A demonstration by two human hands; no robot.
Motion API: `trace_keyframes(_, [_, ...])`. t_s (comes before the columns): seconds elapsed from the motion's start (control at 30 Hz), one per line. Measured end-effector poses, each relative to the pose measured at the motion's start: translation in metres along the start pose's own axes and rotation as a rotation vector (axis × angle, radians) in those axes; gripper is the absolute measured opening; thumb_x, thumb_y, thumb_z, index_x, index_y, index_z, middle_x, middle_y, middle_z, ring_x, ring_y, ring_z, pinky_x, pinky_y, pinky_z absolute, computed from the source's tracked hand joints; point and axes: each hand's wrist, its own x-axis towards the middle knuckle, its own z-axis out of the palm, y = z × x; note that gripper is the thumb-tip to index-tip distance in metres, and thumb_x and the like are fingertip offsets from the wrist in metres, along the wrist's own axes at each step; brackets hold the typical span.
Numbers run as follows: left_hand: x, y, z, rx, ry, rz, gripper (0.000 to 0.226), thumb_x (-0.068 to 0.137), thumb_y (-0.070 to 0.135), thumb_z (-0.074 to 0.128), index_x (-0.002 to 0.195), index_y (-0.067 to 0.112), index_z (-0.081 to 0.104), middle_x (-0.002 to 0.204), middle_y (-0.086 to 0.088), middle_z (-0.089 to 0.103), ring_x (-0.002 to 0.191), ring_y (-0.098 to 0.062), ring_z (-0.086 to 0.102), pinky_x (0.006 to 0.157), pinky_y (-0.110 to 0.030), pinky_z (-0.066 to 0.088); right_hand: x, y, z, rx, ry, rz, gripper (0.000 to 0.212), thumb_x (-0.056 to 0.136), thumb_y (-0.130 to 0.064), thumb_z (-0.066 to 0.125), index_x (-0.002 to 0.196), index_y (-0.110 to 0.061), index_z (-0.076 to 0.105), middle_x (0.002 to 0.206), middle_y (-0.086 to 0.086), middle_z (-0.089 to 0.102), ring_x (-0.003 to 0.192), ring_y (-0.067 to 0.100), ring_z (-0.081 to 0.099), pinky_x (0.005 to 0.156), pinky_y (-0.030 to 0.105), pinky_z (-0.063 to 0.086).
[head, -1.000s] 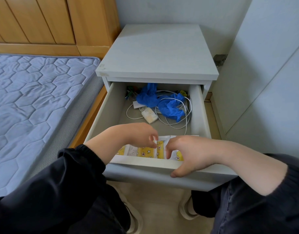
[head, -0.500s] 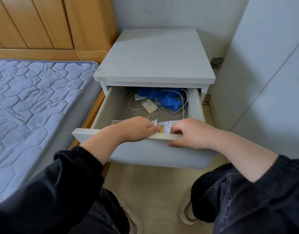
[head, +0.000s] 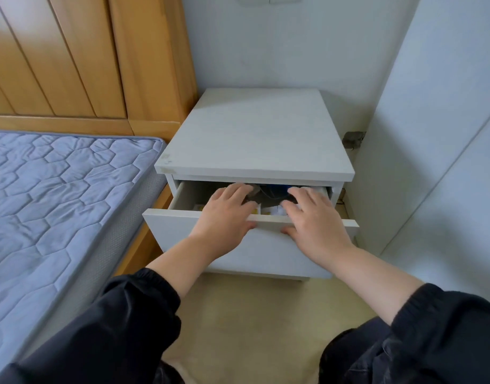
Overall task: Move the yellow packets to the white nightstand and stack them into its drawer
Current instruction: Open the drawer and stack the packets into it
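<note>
Bed mattress (head: 58,195), grey-blue quilted, far left; wooden headboard (head: 72,56) behind it.

White nightstand (head: 255,134), between bed and white cupboard panel (head: 432,134); top bare.

Drawer (head: 177,231), part-way out. Contents seen through the gap:
- yellow packets (head: 198,207), low at the front just behind the drawer front; only slivers show, either side of the left hand; count and stacking cannot be told
- something blue (head: 277,189) and thin white cable at the back, mostly hidden under the nightstand top
- white scraps near the right hand, unclear

Left hand (head: 227,217): fingers (head: 232,191) spread, nearly straight, reaching over the front edge; thumb on the front face; holds nothing.

Right hand (head: 316,223): same pose, nothing held; fingertips blurred.
</note>
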Motion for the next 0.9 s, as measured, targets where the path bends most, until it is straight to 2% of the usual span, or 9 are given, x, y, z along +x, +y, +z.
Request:
trace_keyframes(0.1, [0.013,-0.002,0.002,0.070,-0.019,-0.031,0.067,0.095,0.047,0.049,0.151,0.022,0.021,0.161,-0.009,0.006,0.148,-0.028,0.001,0.119,-0.043,0.006,0.016,0.008,0.002,-0.058,-0.016,0.074,0.081,0.061,-0.035,0.087,0.127,-0.006,0.051,0.138,0.021,0.044,0.128,0.039,0.042,0.106,0.051,0.034])
trace_keyframes(0.17, [0.024,-0.006,0.002,0.119,-0.081,-0.079,0.077,0.096,0.052,0.043,0.153,0.021,0.000,0.160,-0.007,-0.012,0.147,-0.027,-0.015,0.118,-0.045,-0.003,0.027,0.015,0.003,-0.094,-0.081,0.119,0.098,0.070,-0.048,0.078,0.145,-0.009,0.030,0.153,0.020,0.022,0.143,0.038,0.020,0.114,0.050,0.014])
trace_keyframes(0.23, [0.034,-0.011,0.002,0.118,-0.098,-0.132,0.084,0.095,0.056,0.042,0.152,0.021,-0.008,0.160,-0.006,-0.017,0.146,-0.027,-0.020,0.117,-0.045,-0.007,0.038,0.024,0.005,-0.084,-0.152,0.170,0.105,0.077,-0.059,0.066,0.152,-0.013,0.008,0.159,0.014,0.000,0.147,0.032,-0.002,0.116,0.048,0.000])
trace_keyframes(0.33, [0.048,-0.022,0.005,0.061,-0.125,-0.188,0.091,0.092,0.060,0.044,0.152,0.019,-0.009,0.160,-0.005,-0.015,0.146,-0.027,-0.020,0.117,-0.042,-0.008,0.052,0.033,0.010,-0.082,-0.207,0.225,0.108,0.077,-0.066,0.060,0.152,-0.015,0.000,0.160,0.010,-0.005,0.147,0.028,-0.008,0.116,0.049,-0.003])
trace_keyframes(0.47, [0.064,-0.026,0.010,0.054,-0.125,-0.182,0.092,0.089,0.061,0.049,0.153,0.020,-0.003,0.161,-0.004,-0.003,0.148,-0.024,-0.009,0.119,-0.043,-0.002,0.063,0.037,0.017,-0.138,-0.207,0.203,0.096,0.082,-0.059,0.060,0.150,-0.016,0.008,0.160,0.011,0.001,0.148,0.028,-0.005,0.116,0.050,-0.006])
trace_keyframes(0.53, [0.070,-0.023,0.013,0.068,-0.109,-0.179,0.095,0.085,0.062,0.054,0.152,0.022,0.000,0.161,-0.003,0.001,0.148,-0.024,-0.003,0.119,-0.044,0.004,0.066,0.036,0.022,-0.176,-0.156,0.187,0.087,0.084,-0.051,0.062,0.148,-0.015,0.015,0.159,0.014,0.011,0.147,0.030,0.004,0.116,0.051,-0.003])
trace_keyframes(0.6, [0.073,-0.022,0.017,0.082,-0.080,-0.192,0.098,0.082,0.061,0.060,0.152,0.023,0.002,0.160,-0.003,0.005,0.148,-0.025,0.000,0.118,-0.044,0.007,0.065,0.038,0.028,-0.216,-0.110,0.165,0.082,0.082,-0.044,0.069,0.144,-0.012,0.027,0.153,0.016,0.026,0.144,0.032,0.020,0.117,0.050,0.007])
trace_keyframes(0.73, [0.072,-0.022,0.024,0.114,-0.008,-0.193,0.089,0.086,0.051,0.062,0.151,0.023,0.009,0.159,-0.005,0.012,0.146,-0.026,0.008,0.117,-0.041,0.009,0.066,0.045,0.042,-0.223,0.000,0.153,0.085,0.058,-0.031,0.089,0.127,-0.007,0.046,0.132,0.020,0.053,0.125,0.037,0.049,0.106,0.050,0.035])
trace_keyframes(0.9, [0.070,-0.019,0.029,0.080,0.051,-0.215,0.082,0.086,0.044,0.065,0.150,0.019,0.021,0.156,-0.006,0.022,0.145,-0.028,0.016,0.117,-0.040,0.011,0.067,0.045,0.046,-0.192,0.023,0.173,0.089,0.053,-0.024,0.091,0.125,-0.009,0.041,0.129,0.018,0.055,0.122,0.036,0.052,0.102,0.048,0.041])
